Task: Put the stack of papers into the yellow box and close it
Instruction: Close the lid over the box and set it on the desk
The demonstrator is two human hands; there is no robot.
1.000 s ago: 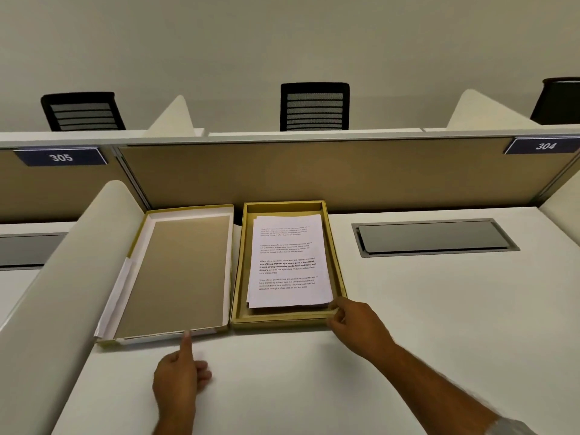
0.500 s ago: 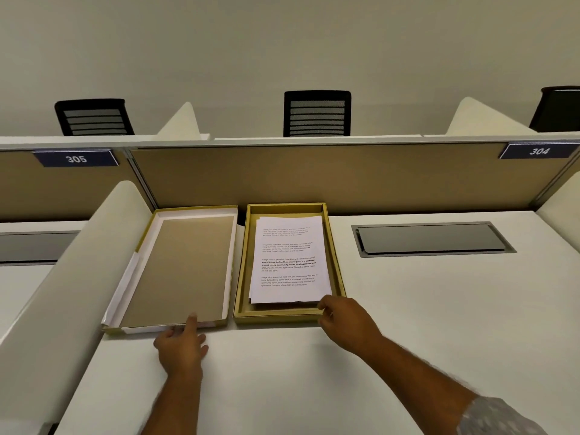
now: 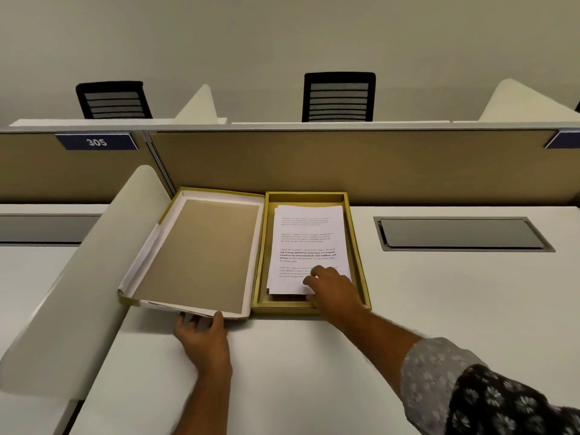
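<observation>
Left hand [image 3: 201, 339] grips box lid [image 3: 194, 252] near edge; right hand [image 3: 334, 288], fingers loosely curled, rests on papers [image 3: 309, 243] in yellow box [image 3: 357, 246].

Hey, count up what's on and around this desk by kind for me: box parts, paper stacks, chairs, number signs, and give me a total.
Box parts: 2, the yellow box and its lid
Stack of papers: 1
Black chairs: 2 clearly seen
Number signs: 2
Total: 7
</observation>
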